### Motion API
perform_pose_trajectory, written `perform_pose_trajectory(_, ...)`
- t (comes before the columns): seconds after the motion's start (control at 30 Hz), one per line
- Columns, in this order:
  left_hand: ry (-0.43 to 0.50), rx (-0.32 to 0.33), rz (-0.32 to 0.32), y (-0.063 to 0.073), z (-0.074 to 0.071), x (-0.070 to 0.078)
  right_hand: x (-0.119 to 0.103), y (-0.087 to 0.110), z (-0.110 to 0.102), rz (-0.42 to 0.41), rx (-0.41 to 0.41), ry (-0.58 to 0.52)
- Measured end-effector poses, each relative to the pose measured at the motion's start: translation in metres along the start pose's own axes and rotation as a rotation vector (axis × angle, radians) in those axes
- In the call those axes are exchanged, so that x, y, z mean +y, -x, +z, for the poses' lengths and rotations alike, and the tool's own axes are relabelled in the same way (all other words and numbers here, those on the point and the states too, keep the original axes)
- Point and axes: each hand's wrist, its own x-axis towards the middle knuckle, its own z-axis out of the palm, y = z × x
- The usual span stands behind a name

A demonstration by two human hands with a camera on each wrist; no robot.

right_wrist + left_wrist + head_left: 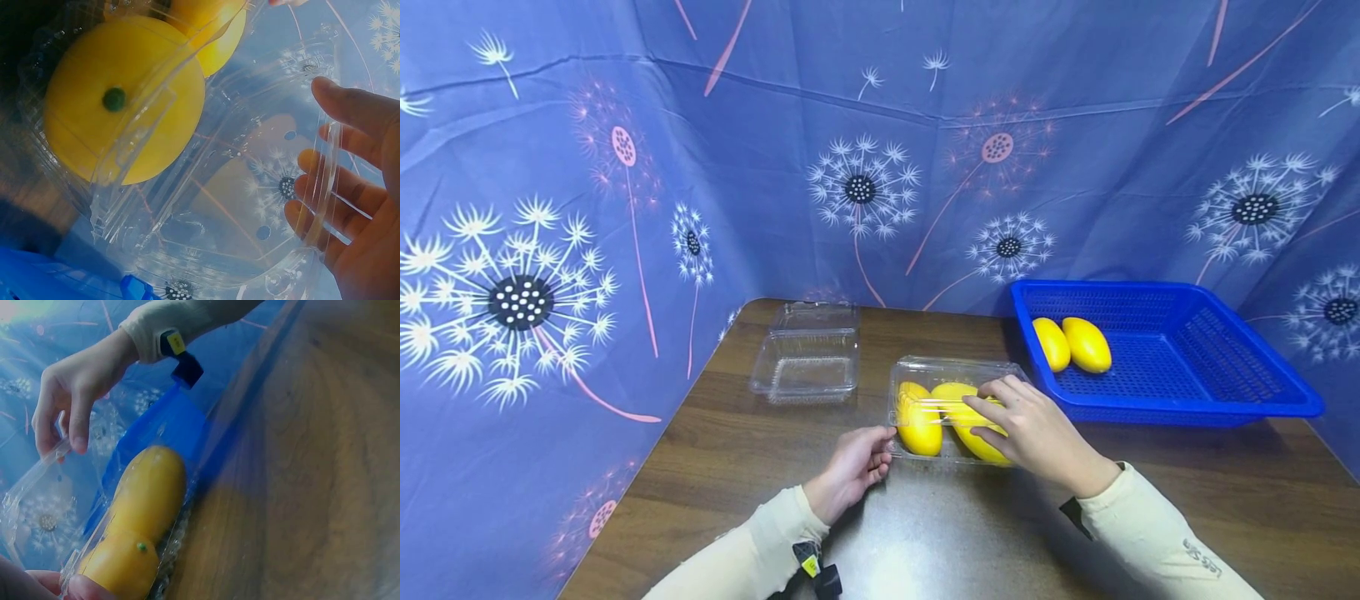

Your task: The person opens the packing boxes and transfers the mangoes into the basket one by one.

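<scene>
Inside the clear plastic box point(948, 448) lie smooth mangoes point(919, 437); left fingers point(876, 475) pinch it, right fingers point(988, 410) hold its lid point(225, 212).

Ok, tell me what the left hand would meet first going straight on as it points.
The clear container, whose left end the left hand pinches; past that wall, probably the leftmost yellow fruit, though depth is unclear.

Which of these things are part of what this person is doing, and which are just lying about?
In the job:
filled clear box
two yellow fruits inside it
left hand, holding its left end
right hand, at its right end

Lying about, untouched:
blue basket
two more fruits in it, perhaps waiting
empty clear box, perhaps a spare
patterned cloth, apparently just backdrop
</scene>
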Motion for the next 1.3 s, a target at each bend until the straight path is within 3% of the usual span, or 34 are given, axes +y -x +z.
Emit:
perform_pose_trajectory(0.67,0.035,0.052,0.064,-0.025,0.007,0.011,0.002,-0.002,-0.001,-0.026,-0.005,-0.009)
perform_pose_trajectory(1.3,0.041,0.037,0.078,-0.024,-0.001,0.009,0.001,-0.005,-0.006,-0.015,-0.038,-0.035)
